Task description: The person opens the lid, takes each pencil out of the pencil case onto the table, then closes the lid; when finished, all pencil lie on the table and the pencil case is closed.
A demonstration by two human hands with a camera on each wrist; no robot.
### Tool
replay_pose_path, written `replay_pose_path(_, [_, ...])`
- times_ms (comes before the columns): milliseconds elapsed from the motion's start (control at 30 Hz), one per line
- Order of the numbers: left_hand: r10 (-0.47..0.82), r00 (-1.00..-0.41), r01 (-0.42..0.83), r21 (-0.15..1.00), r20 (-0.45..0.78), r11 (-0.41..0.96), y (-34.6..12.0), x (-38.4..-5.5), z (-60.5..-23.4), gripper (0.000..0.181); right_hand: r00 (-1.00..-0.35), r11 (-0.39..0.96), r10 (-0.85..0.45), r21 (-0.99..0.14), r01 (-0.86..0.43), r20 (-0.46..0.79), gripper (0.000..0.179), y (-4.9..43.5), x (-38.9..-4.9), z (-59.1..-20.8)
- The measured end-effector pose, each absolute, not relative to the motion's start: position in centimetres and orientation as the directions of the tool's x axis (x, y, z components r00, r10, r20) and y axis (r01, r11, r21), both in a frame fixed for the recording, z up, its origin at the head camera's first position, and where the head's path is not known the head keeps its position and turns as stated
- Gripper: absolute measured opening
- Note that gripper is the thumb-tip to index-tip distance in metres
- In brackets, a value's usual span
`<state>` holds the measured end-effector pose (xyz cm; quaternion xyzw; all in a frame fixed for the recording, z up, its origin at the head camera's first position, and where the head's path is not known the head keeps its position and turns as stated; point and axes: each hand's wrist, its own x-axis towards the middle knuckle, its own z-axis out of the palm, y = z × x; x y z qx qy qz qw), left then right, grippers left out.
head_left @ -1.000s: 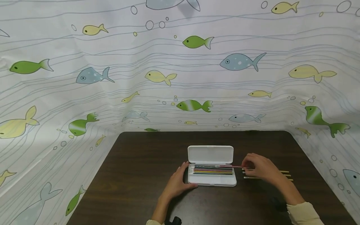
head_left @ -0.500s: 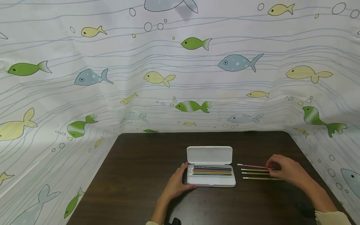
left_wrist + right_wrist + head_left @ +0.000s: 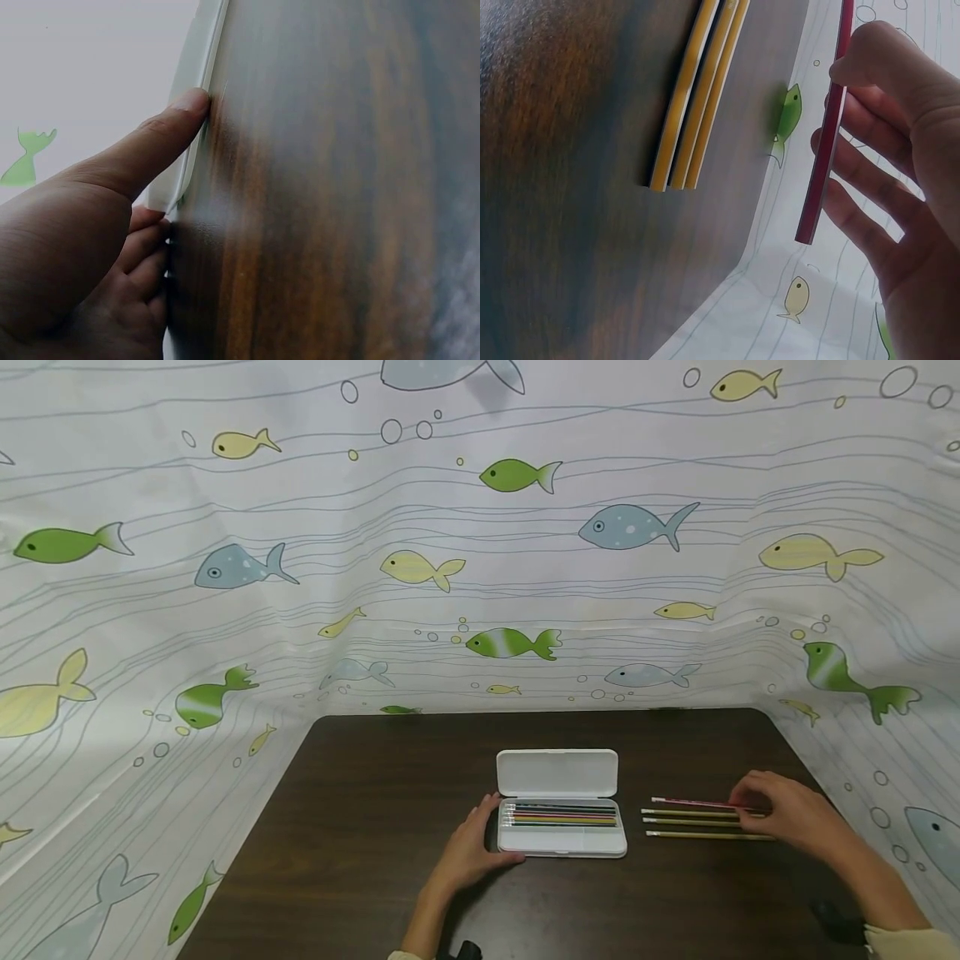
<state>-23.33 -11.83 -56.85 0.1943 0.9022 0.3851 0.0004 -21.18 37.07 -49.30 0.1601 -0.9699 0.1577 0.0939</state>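
Fish-patterned sheeting (image 3: 525, 552) rises behind a dark table (image 3: 360, 827). The person's right hand (image 3: 791, 814) pinches a red pencil (image 3: 819, 180) near three yellow pencils (image 3: 699, 112) lying right of an open white case (image 3: 547, 841). The left hand (image 3: 467, 852) grips that case's left end, thumb on its near edge; coloured pencils (image 3: 562, 815) lie inside.

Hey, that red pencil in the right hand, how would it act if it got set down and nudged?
The red pencil looks straight where the right hand pinches it, so it's probably stiff. Being so thin, it's likely light and easily shifted. Its sides look flat, so it may roll only haltingly.
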Motion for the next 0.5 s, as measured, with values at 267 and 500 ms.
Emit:
replay_pose_path(267, [0.348, -0.924, 0.355, 0.697, 0.160, 0.623, -11.78, -23.31, -56.84, 0.098, -0.906, 0.878, -0.332, -0.266, -0.398, 0.261, 0.028, 37.30, -21.40, -49.78])
replay_pose_path(500, [0.345, -0.927, 0.346, 0.696, 0.148, 0.629, -11.82, -23.15, -56.65, 0.098, -0.910, 0.877, -0.327, -0.277, -0.393, 0.256, 0.029, 37.34, -21.25, -50.24])
